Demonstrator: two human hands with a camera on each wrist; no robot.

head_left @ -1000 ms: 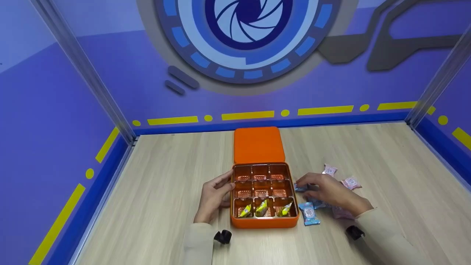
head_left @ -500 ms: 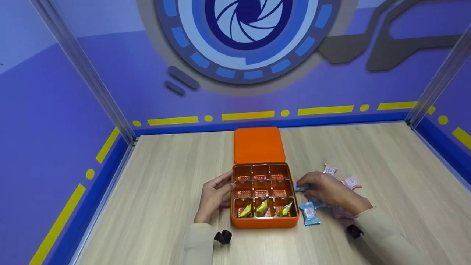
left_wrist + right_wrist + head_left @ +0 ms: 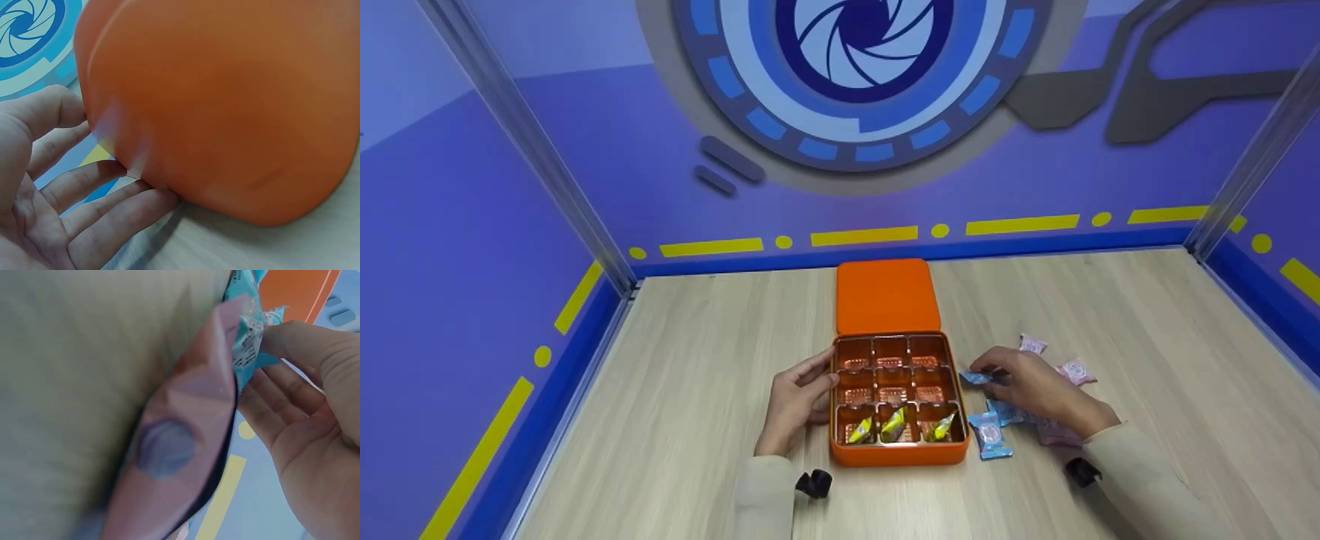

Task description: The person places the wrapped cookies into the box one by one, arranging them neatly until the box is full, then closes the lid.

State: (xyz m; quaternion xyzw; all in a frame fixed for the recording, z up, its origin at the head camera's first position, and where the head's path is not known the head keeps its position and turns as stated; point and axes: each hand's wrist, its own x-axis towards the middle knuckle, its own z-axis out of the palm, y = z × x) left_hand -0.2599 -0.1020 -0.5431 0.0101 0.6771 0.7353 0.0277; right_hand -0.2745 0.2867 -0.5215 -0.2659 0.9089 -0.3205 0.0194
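An orange box (image 3: 900,454) with a divided tray stands on the table. Yellow-wrapped candies (image 3: 894,425) lie in its three front compartments; the other compartments hold nothing. My left hand (image 3: 797,395) rests on the box's left side, its fingertips touching the wall of the orange box (image 3: 225,112) in the left wrist view. To the right of the box, my right hand (image 3: 1039,386) pinches a blue-wrapped candy (image 3: 975,378) between thumb and fingers. In the right wrist view, blue wrapper (image 3: 247,343) shows at the fingertips, partly covered by a pink-wrapped candy (image 3: 185,422) close to the camera.
An orange lid (image 3: 888,296) lies directly behind the box. Another blue-wrapped candy (image 3: 991,435) lies right of the box's front corner. Pink-wrapped candies (image 3: 1076,372) are scattered around the right hand, some partly under it. A patterned wall (image 3: 870,210) closes off the table's back.
My right fingers have drawn back slightly and the blue-wrapped candy between them has tilted, so more of it shows. The left hand and the box stay in place.
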